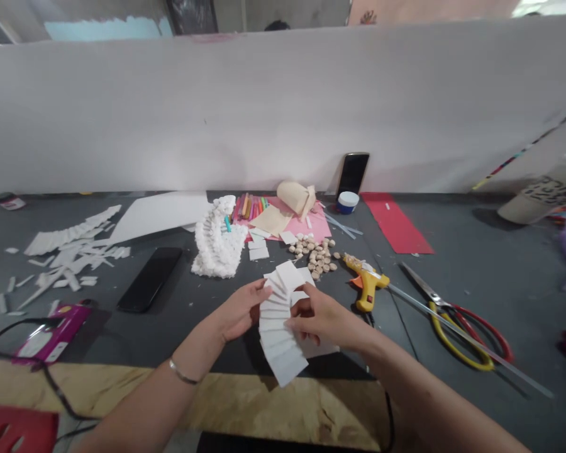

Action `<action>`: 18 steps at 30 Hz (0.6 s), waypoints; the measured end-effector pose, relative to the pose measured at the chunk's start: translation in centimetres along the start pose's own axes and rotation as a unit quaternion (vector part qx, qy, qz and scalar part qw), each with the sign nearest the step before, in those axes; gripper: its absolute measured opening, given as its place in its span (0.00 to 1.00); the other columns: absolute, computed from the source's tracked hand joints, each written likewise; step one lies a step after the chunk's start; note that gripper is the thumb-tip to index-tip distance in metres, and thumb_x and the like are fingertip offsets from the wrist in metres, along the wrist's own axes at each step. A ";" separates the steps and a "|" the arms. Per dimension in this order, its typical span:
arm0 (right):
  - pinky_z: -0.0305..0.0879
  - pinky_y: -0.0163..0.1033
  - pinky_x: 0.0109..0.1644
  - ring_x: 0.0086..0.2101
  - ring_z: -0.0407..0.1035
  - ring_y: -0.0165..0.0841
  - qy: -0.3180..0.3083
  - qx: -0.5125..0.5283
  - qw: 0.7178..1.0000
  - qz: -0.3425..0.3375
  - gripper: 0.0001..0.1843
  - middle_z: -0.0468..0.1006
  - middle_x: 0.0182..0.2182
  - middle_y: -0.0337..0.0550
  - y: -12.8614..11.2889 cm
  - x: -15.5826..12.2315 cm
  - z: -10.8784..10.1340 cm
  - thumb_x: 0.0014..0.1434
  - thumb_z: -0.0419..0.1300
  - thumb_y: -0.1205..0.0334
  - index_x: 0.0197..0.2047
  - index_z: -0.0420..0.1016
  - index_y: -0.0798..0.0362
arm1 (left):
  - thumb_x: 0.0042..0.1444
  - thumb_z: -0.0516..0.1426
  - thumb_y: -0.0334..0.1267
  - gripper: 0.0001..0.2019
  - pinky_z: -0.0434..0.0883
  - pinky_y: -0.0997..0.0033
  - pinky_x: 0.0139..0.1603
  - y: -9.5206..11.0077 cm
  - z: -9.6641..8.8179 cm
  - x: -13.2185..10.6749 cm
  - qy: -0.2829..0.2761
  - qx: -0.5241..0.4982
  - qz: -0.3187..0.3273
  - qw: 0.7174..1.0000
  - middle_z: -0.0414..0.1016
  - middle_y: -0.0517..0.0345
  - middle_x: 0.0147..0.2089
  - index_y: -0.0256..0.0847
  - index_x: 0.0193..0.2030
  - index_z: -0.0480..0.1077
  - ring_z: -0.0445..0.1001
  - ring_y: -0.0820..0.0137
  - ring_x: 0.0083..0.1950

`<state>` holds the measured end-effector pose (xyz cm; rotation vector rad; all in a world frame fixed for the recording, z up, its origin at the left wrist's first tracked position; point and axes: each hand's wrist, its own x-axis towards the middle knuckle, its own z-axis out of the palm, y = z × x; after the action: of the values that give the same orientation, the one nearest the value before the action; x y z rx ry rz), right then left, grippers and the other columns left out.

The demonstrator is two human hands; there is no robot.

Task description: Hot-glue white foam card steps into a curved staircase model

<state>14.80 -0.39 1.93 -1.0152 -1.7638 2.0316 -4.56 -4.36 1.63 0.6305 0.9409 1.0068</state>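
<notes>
A curved strip of overlapping white foam or card rectangles (pixel 279 343) hangs over the table's front edge between my hands. My left hand (pixel 243 307) grips its left edge, thumb on top. At the right edge, my right hand (pixel 321 316) pinches the strip with bent fingers. The topmost white rectangle (pixel 290 275) lies at an angle at the strip's far end. Beneath and beside my right hand there are more white pieces (pixel 324 347), partly covered by it. Just beyond the hands sits a heap of small round wooden-looking discs (pixel 319 257).
A yellow glue gun (pixel 368 283) with a long glue stick and large scissors (pixel 453 321) lie to the right. Leftward are a black phone (pixel 149 280), white scraps (pixel 70 261) and a purple packet (pixel 54 333). A white textured piece (pixel 217 242) and crayons (pixel 249 206) lie farther back.
</notes>
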 end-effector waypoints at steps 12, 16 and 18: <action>0.60 0.39 0.33 0.33 0.74 0.42 0.443 -0.389 0.793 0.152 0.26 0.80 0.29 0.50 2.7 -4.4 -8.9 0.57 0.54 0.36 0.30 0.74 0.51 | 0.52 0.65 0.36 0.17 0.73 0.64 0.49 -0.5 -0.6 0.8 0.028 -0.109 -0.022 0.993 0.80 0.42 0.48 0.33 0.48 0.75 0.79 0.60 0.47; 0.58 0.38 0.28 0.29 0.74 0.41 0.454 -0.400 0.777 0.173 0.26 0.79 0.26 0.50 4.3 -2.8 -9.4 0.56 0.54 0.36 0.30 0.75 0.53 | 0.52 0.66 0.37 0.18 0.72 0.63 0.48 -0.7 -0.7 0.5 0.029 -0.117 -0.027 0.992 0.81 0.43 0.46 0.33 0.48 0.74 0.79 0.61 0.45; 0.57 0.37 0.26 0.24 0.72 0.38 0.452 -0.366 0.795 0.174 0.23 0.78 0.23 0.47 5.2 -2.7 -9.9 0.56 0.56 0.40 0.30 0.76 0.53 | 0.50 0.67 0.37 0.18 0.72 0.63 0.49 -0.9 -1.0 0.4 0.035 -0.109 -0.018 0.993 0.82 0.44 0.42 0.33 0.46 0.73 0.80 0.61 0.43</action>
<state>24.48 4.31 -2.19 -2.1754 -1.7976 0.5767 -4.99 -4.40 0.28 0.3953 0.8862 1.0873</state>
